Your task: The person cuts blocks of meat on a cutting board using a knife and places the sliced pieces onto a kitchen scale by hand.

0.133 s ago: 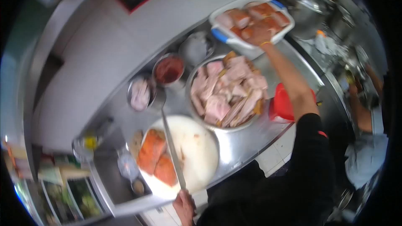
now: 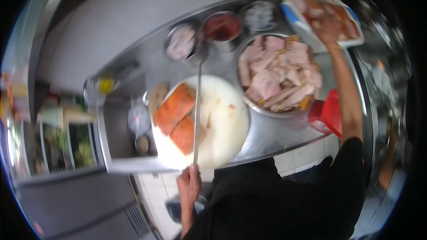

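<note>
My left hand is closed around the handle of a long knife. Its blade crosses the round white cutting board, beside two orange-skinned slabs of meat. My right hand reaches into a white tub with blue handles and lies on the orange-brown meat pieces there. Its fingers are blurred, so I cannot tell whether they grip a piece. Between the board and the tub stands a large metal bowl heaped with pale cut meat.
Along the wall stand metal pots, one with red contents, one with pale pieces, another with whitish contents. A red container sits by the counter's front edge. A co-worker's arm shows at the far right.
The view has turned and swung left, so the counter appears farther right and higher. My left hand still holds the knife, and my right hand is still in the tub.
</note>
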The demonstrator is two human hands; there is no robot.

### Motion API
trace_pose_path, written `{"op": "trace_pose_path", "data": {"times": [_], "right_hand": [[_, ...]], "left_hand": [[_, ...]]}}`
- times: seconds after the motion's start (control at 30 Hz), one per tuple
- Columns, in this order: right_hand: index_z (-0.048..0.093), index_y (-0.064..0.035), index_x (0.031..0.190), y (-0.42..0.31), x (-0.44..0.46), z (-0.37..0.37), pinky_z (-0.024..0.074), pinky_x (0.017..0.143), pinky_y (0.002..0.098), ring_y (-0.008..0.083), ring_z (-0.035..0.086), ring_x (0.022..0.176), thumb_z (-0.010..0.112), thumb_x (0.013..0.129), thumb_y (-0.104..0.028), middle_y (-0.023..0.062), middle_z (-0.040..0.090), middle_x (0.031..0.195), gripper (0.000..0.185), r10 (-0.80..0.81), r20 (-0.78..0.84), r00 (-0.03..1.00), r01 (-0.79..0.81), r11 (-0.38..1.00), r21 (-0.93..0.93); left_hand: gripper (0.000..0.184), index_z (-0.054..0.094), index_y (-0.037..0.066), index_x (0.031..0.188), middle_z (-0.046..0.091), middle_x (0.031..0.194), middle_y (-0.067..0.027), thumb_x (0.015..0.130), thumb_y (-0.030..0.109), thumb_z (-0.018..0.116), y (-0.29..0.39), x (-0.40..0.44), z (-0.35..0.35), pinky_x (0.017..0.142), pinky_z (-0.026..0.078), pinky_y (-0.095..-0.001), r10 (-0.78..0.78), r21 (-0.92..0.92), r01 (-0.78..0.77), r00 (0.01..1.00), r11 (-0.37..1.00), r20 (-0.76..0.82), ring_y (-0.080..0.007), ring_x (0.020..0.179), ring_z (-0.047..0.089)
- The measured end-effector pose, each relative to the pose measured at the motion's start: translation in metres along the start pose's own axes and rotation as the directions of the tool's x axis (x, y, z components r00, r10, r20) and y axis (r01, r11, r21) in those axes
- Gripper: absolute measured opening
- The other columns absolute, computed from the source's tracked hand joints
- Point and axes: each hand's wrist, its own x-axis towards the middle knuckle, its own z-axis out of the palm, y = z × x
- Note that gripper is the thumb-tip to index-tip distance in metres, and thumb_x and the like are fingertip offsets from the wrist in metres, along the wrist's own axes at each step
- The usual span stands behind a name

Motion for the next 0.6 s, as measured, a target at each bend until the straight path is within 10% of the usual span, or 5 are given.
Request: {"op": "trace_pose_path", "data": {"times": [0.17,0.27,0.3,0.47,0.6], "right_hand": [[0.06,-0.004,0.129,-0.102,-0.019,-0.131,0.044,0.104,0.0419,0.0339,0.056,0.121,0.083,0.073,-0.021,0.0159,0.059,0.132,0.063,-0.193,0.203,0.96,-0.058,0.572,0.818],[0.058,-0.0061,0.129,-0.193,-0.063,-0.237,0.0427,0.105,0.0402,0.0329,0.053,0.122,0.082,0.071,-0.019,0.013,0.058,0.126,0.064,-0.48,0.123,0.868,-0.016,0.222,0.975],[0.056,-0.0094,0.136,-0.217,-0.077,-0.256,0.0353,0.114,0.0415,0.0299,0.046,0.134,0.086,0.067,-0.013,0.013,0.053,0.139,0.075,-0.672,0.244,0.699,-0.255,0.084,0.963],[0.035,0.0019,0.148,-0.338,-0.16,-0.331,0.0425,0.105,0.0453,0.0428,0.05,0.121,0.085,0.064,-0.048,0.0251,0.05,0.131,0.109,-0.74,0.374,0.559,-0.317,0.227,0.921],[0.023,0.0012,0.152,-0.404,-0.191,-0.375,0.043,0.101,0.05,0.0433,0.049,0.118,0.084,0.063,-0.044,0.0255,0.047,0.13,0.117,-0.459,0.677,0.575,-0.424,0.54,0.726]], "left_hand": [[0.049,0.058,0.001,0.072,0.049,0.058,0.0023,0.104,0.039,0.054,-0.017,-0.003,-0.042,0.046,0.033,-0.024,0.051,-0.109,-0.066,0.989,0.992,-0.139,-0.0048,0.051,0.042],[0.048,0.058,0.001,0.074,0.049,0.06,0.0026,0.104,0.038,0.054,-0.021,0.003,-0.062,0.045,0.031,-0.0225,0.017,-0.265,-0.062,0.986,0.962,-0.167,-0.004,0.051,0.042],[0.047,0.058,0.002,0.075,0.049,0.061,0.0027,0.104,0.038,0.054,-0.021,0.003,-0.066,0.045,0.031,-0.0223,-0.006,-0.273,-0.04,0.986,0.961,-0.166,-0.0038,0.051,0.042],[0.047,0.057,0.001,0.076,0.047,0.062,0.0027,0.105,0.038,0.053,-0.046,0.018,-0.1,0.045,0.031,-0.022,0.018,-0.213,-0.054,0.985,0.976,-0.169,-0.0037,0.052,0.041],[0.047,0.058,0.001,0.075,0.047,0.06,0.0024,0.105,0.038,0.054,-0.088,0.033,-0.128,0.046,0.032,-0.0226,0.049,-0.271,-0.072,0.995,0.96,-0.09,-0.0041,0.052,0.041]]}}
